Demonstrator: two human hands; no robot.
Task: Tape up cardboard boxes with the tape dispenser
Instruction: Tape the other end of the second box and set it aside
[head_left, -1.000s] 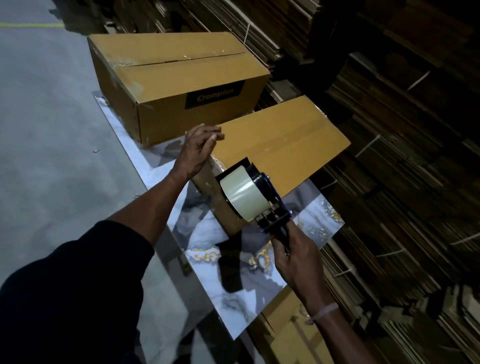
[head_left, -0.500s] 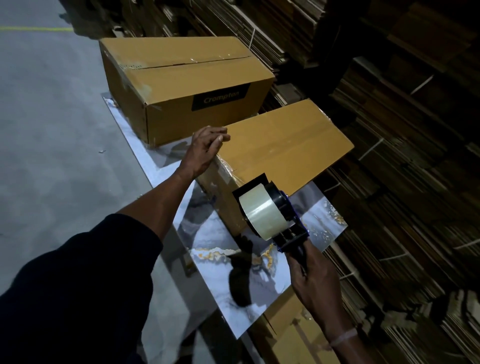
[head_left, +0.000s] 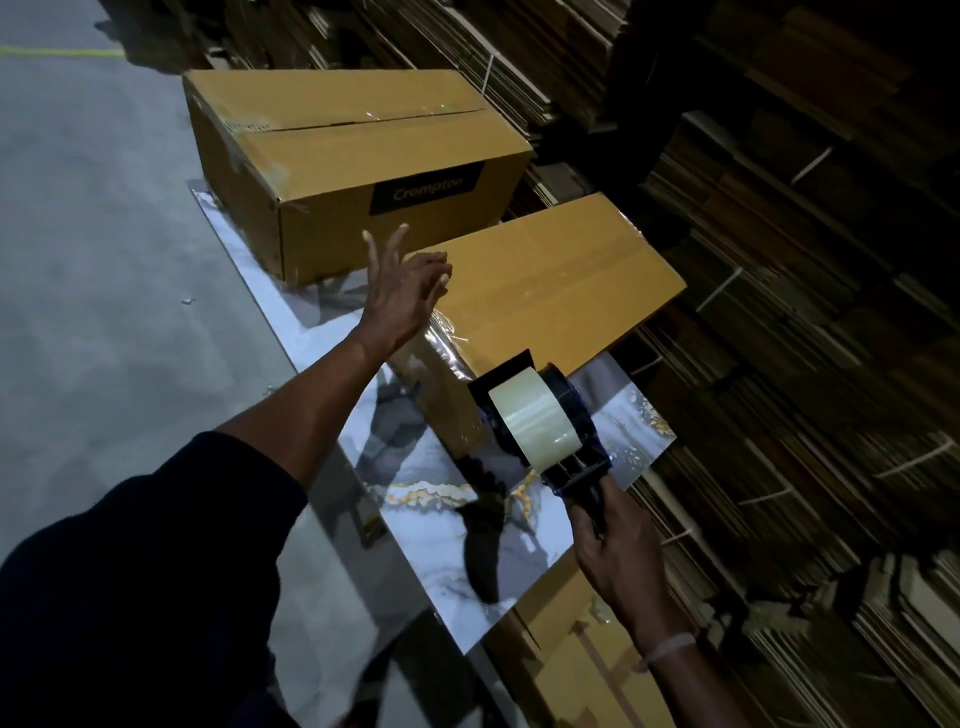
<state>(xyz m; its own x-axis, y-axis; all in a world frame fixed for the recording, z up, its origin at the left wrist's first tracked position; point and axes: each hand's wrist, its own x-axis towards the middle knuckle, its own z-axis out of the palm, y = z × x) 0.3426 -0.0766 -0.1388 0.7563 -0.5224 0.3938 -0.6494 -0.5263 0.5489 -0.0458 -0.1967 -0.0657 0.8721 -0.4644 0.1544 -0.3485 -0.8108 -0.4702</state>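
Brown cardboard makes up the near box (head_left: 550, 280), a long flat carton lying on a glossy marble-patterned sheet (head_left: 436, 525) with gold veining, its far end reaching toward the dark stacks at the right. Clear tape (head_left: 441, 338) shines and wrinkles over its near left corner and down the end face. Just below that end, the tape dispenser (head_left: 540, 431) hangs above the sheet, a dark frame carrying a pale roll of tape, its front edge close to the box's lower corner; whether it touches the cardboard cannot be told. The right hand (head_left: 618, 556) grips the dispenser's handle from below, fingers curled round it, a thin pale band at the wrist. The left hand (head_left: 405, 291) is raised at the box's near left corner with fingers spread, two pointing upward and the others bent over the top edge; contact with the cardboard is not clear. A dark sleeve (head_left: 135, 582) covers that arm above the forearm. Behind, a larger box (head_left: 353, 166) sits on the same sheet, its top seam taped and a black label reading "Crompton" on its side. Grey floor (head_left: 88, 249) lies to the left, and bundled flat cardboard (head_left: 810, 364) is stacked along the right.
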